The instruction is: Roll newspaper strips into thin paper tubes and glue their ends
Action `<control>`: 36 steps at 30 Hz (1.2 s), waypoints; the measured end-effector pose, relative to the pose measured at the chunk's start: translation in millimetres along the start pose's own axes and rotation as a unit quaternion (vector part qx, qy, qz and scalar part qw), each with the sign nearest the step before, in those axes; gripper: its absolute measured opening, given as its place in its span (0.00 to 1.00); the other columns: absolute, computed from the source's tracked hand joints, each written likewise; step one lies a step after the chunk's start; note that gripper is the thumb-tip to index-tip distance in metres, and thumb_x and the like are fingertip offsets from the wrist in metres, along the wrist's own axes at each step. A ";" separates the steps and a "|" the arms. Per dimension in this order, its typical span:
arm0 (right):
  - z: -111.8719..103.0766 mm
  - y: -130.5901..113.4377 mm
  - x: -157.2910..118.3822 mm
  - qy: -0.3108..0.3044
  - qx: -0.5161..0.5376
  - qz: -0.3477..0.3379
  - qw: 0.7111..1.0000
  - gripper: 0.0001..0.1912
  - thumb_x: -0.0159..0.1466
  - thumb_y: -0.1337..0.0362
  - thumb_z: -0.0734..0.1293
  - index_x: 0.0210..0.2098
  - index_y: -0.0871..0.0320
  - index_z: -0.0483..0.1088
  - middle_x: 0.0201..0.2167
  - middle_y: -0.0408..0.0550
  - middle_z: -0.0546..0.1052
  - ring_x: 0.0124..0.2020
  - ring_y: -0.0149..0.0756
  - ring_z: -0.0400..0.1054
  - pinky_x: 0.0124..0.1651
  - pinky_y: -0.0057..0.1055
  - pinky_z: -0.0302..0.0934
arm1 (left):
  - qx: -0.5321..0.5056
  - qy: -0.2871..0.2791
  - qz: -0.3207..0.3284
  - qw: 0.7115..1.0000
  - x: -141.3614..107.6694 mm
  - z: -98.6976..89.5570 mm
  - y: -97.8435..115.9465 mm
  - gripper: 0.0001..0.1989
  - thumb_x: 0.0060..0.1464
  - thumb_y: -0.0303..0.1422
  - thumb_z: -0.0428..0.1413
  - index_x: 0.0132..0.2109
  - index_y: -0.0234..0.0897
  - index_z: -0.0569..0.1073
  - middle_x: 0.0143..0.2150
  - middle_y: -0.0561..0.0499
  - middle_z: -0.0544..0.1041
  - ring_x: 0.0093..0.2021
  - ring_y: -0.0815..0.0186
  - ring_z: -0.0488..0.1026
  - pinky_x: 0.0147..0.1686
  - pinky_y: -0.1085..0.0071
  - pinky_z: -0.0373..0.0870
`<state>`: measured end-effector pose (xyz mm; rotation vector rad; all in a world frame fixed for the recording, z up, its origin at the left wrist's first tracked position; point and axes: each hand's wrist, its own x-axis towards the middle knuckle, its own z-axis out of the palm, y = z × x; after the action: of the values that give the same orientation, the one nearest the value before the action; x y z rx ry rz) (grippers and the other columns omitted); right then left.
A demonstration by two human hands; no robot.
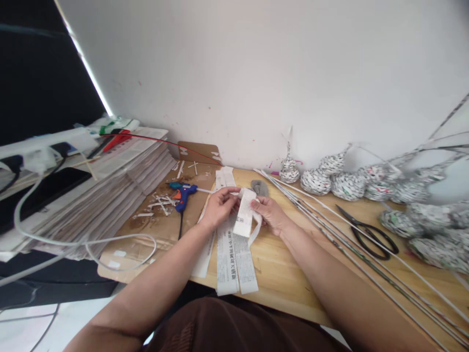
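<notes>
Between left hand (219, 208) and right hand (271, 213), the strip (243, 220) is being held lengthwise toward the body (208, 325), pinched by the nearer right hand; whether the left hand is being closed cannot be told.

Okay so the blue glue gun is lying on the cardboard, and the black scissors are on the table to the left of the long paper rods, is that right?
Not quite: the black scissors lie to the right of the long paper rods, as the head view shows. The blue glue gun is indeed on the cardboard.
</notes>
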<state>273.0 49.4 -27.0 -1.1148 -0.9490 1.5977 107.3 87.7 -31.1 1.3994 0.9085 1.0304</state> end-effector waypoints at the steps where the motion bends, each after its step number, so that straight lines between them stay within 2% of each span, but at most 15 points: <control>1: -0.3 1.3 0.4 0.004 -0.013 -0.004 1.000 0.26 0.42 0.44 0.76 0.21 0.58 0.64 0.11 0.37 0.64 0.11 0.22 0.49 0.13 0.25 0.36 | 0.008 -0.004 0.006 1.000 -0.1 -0.1 -0.6 0.15 0.49 0.35 0.57 0.46 0.36 0.73 0.28 0.51 0.77 0.26 0.68 0.73 0.25 0.74 0.68; 4: -1.0 4.1 1.0 0.017 -0.030 -0.014 0.999 0.26 0.43 0.42 0.74 0.21 0.58 0.66 0.11 0.37 0.62 0.10 0.22 0.48 0.13 0.25 0.34 | 0.051 -0.015 0.022 0.998 -0.1 -1.2 -1.3 0.12 0.47 0.33 0.58 0.41 0.36 0.75 0.32 0.49 0.78 0.31 0.65 0.74 0.29 0.73 0.69; 9: -3.5 5.0 -0.9 -0.021 -0.045 0.001 0.999 0.28 0.42 0.39 0.73 0.24 0.59 0.69 0.13 0.40 0.65 0.11 0.22 0.50 0.13 0.25 0.35 | 0.087 -0.005 0.006 0.996 2.9 -10.8 5.1 0.09 0.44 0.36 0.61 0.33 0.35 0.74 0.24 0.54 0.74 0.22 0.71 0.68 0.23 0.75 0.63; 11: -4.9 4.1 -1.7 -0.036 -0.035 0.005 0.999 0.30 0.42 0.37 0.72 0.24 0.59 0.69 0.13 0.41 0.65 0.11 0.22 0.50 0.13 0.25 0.35 | 0.113 -0.016 0.005 0.993 4.9 -17.8 9.5 0.09 0.42 0.34 0.63 0.30 0.35 0.75 0.24 0.54 0.74 0.23 0.71 0.68 0.24 0.75 0.63; 14: -5.5 0.4 -2.4 -0.024 0.010 0.006 1.000 0.32 0.46 0.32 0.66 0.20 0.58 0.66 0.10 0.39 0.61 0.10 0.22 0.47 0.12 0.25 0.32 | 0.128 -0.032 0.005 0.991 9.9 -28.7 17.0 0.09 0.38 0.33 0.65 0.27 0.34 0.75 0.25 0.52 0.76 0.25 0.70 0.70 0.27 0.74 0.65; 17: -4.2 -4.9 -3.6 -0.002 0.035 0.017 0.999 0.30 0.49 0.34 0.66 0.17 0.57 0.63 0.09 0.38 0.58 0.10 0.22 0.46 0.12 0.25 0.34 | 0.039 0.032 -0.018 0.999 19.5 -37.0 28.5 0.12 0.37 0.36 0.65 0.30 0.35 0.75 0.25 0.53 0.75 0.23 0.70 0.69 0.24 0.74 0.65; 19: -3.3 -7.4 -5.4 0.002 0.006 0.039 0.999 0.27 0.50 0.40 0.70 0.19 0.58 0.65 0.10 0.39 0.61 0.11 0.23 0.50 0.13 0.24 0.40 | -0.017 0.091 -0.013 0.996 28.6 -40.9 39.8 0.14 0.36 0.37 0.66 0.30 0.35 0.73 0.24 0.55 0.74 0.21 0.71 0.68 0.22 0.75 0.65; 20: -3.3 -8.2 -6.7 -0.005 -0.011 0.052 0.999 0.25 0.50 0.43 0.72 0.20 0.59 0.67 0.12 0.39 0.64 0.12 0.24 0.53 0.14 0.24 0.44 | -0.033 0.101 -0.012 0.994 33.6 -42.5 46.2 0.15 0.35 0.37 0.66 0.30 0.35 0.72 0.24 0.55 0.74 0.21 0.72 0.69 0.22 0.76 0.65; 23: -5.3 -8.7 -11.7 -0.091 -0.046 0.088 0.991 0.19 0.50 0.50 0.74 0.25 0.61 0.72 0.18 0.42 0.71 0.17 0.25 0.61 0.19 0.23 0.54 | -0.082 0.115 -0.008 0.990 49.0 -47.4 65.2 0.16 0.36 0.36 0.66 0.32 0.35 0.72 0.28 0.53 0.76 0.25 0.70 0.72 0.25 0.75 0.69; 26: -9.3 -7.6 -15.3 -0.229 -0.091 0.119 0.962 0.15 0.50 0.57 0.75 0.30 0.62 0.75 0.24 0.43 0.75 0.22 0.25 0.65 0.26 0.22 0.59 | -0.115 0.103 0.002 0.988 62.6 -51.3 79.7 0.12 0.41 0.35 0.63 0.34 0.35 0.72 0.32 0.49 0.78 0.29 0.68 0.74 0.28 0.73 0.71; 28: -11.7 -6.5 -15.5 -0.283 -0.127 0.129 0.942 0.15 0.50 0.58 0.75 0.32 0.63 0.75 0.26 0.43 0.76 0.24 0.26 0.67 0.29 0.22 0.61 | -0.124 0.092 0.014 0.988 70.6 -52.4 87.6 0.09 0.44 0.33 0.61 0.33 0.34 0.72 0.33 0.48 0.78 0.30 0.66 0.75 0.29 0.72 0.73; 31: -14.1 -4.6 -13.4 -0.299 -0.148 0.127 0.934 0.17 0.50 0.57 0.75 0.33 0.64 0.75 0.27 0.44 0.77 0.26 0.28 0.69 0.31 0.24 0.62 | -0.138 0.091 0.034 0.986 82.3 -52.1 100.4 0.05 0.46 0.29 0.58 0.33 0.34 0.72 0.31 0.49 0.78 0.31 0.65 0.76 0.30 0.71 0.74; 36: -16.4 -1.0 -10.6 -0.300 -0.191 0.111 0.928 0.19 0.52 0.55 0.74 0.35 0.65 0.75 0.29 0.46 0.78 0.26 0.28 0.70 0.31 0.24 0.62 | -0.170 0.134 0.064 0.974 103.8 -52.1 126.5 0.03 0.48 0.25 0.55 0.32 0.36 0.70 0.31 0.52 0.78 0.29 0.69 0.74 0.26 0.75 0.72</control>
<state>290.5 40.8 -28.4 -1.0251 -1.6390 2.0565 87.7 191.7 104.2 1.0569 0.7932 1.4259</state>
